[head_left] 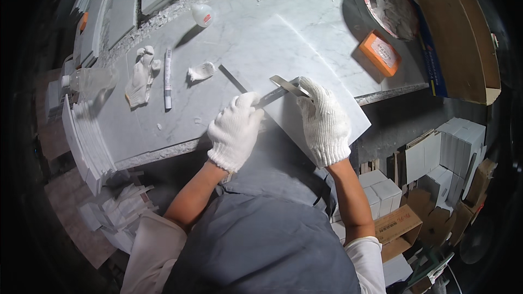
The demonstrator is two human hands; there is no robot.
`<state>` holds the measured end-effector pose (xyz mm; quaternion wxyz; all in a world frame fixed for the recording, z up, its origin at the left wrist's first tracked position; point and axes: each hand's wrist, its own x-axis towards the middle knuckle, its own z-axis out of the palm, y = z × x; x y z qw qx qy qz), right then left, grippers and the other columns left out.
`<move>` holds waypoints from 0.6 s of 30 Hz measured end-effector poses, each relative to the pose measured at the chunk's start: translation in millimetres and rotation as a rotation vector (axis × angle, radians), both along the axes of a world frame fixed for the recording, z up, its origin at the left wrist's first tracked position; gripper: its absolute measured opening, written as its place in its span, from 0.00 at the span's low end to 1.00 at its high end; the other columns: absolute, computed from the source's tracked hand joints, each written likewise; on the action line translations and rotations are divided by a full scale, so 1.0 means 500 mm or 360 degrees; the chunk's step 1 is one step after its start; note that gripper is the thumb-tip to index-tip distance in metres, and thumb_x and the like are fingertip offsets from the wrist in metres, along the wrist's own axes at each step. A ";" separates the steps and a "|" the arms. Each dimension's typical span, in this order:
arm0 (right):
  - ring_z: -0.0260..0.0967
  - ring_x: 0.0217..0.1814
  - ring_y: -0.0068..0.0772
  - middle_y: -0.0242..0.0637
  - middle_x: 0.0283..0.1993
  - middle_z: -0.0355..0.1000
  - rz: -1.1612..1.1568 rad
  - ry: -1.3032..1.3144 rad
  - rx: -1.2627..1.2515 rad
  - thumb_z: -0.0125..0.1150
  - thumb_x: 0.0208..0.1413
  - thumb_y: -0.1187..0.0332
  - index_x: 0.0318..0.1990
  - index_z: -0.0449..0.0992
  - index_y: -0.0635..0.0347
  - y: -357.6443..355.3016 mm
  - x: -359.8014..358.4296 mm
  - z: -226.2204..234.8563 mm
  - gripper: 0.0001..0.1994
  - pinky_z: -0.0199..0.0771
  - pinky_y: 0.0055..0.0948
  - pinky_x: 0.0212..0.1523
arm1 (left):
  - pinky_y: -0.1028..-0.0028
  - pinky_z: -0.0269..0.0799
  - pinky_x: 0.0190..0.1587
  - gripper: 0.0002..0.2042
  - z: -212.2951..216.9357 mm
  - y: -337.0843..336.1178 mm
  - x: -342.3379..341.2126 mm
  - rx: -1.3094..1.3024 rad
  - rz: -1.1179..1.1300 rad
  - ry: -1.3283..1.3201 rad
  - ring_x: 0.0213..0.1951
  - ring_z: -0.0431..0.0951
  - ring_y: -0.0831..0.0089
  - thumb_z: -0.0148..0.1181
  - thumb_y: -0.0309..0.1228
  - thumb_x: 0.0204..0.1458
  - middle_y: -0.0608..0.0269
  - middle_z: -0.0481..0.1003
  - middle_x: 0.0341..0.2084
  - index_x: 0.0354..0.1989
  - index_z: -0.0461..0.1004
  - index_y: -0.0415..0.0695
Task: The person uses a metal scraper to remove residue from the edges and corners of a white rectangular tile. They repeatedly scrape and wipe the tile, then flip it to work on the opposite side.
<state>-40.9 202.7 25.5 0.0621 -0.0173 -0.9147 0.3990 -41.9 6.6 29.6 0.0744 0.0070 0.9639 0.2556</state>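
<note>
Marble tile: lies tilted across the marble worktop, overhanging its near edge. Metal square: flat on tile, pinched by gloved right hand; gloved left hand presses its lower end. Marker, spare glove: left part of the worktop.

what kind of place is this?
Likely a stone or tile workshop. Gloved left hand and right hand press a metal ruler on a marble tile; the marble slab bench has stacked cut tiles beside it.
</note>
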 end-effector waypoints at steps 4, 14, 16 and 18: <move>0.80 0.44 0.44 0.41 0.43 0.81 0.0064 -0.0296 0.0217 0.66 0.61 0.72 0.58 0.80 0.50 -0.001 -0.002 0.021 0.17 0.80 0.39 0.44 | 0.62 0.78 0.40 0.14 0.006 0.004 -0.001 -0.0089 0.0030 -0.0100 0.39 0.85 0.64 0.65 0.37 0.57 0.64 0.81 0.42 0.51 0.78 0.52; 0.80 0.45 0.45 0.45 0.47 0.80 -0.0050 -0.0354 0.0048 0.62 0.66 0.70 0.62 0.78 0.52 0.003 0.011 0.018 0.18 0.78 0.37 0.48 | 0.61 0.79 0.26 0.09 0.009 0.006 -0.008 -0.0673 -0.0256 0.0291 0.31 0.85 0.64 0.65 0.41 0.56 0.67 0.77 0.31 0.43 0.76 0.60; 0.80 0.46 0.45 0.45 0.48 0.80 -0.0050 -0.0402 0.0034 0.62 0.66 0.70 0.64 0.77 0.52 0.004 0.008 0.015 0.19 0.78 0.38 0.49 | 0.62 0.79 0.26 0.09 0.009 0.004 -0.007 -0.0719 -0.0280 0.0297 0.31 0.85 0.64 0.65 0.42 0.57 0.68 0.79 0.32 0.44 0.76 0.60; 0.80 0.45 0.46 0.46 0.49 0.81 -0.0050 -0.0428 0.0018 0.62 0.65 0.71 0.65 0.76 0.51 0.005 0.003 0.017 0.21 0.78 0.39 0.49 | 0.66 0.79 0.27 0.09 0.014 0.000 -0.009 -0.0263 -0.0209 0.0211 0.30 0.84 0.68 0.66 0.38 0.58 0.66 0.80 0.33 0.45 0.76 0.56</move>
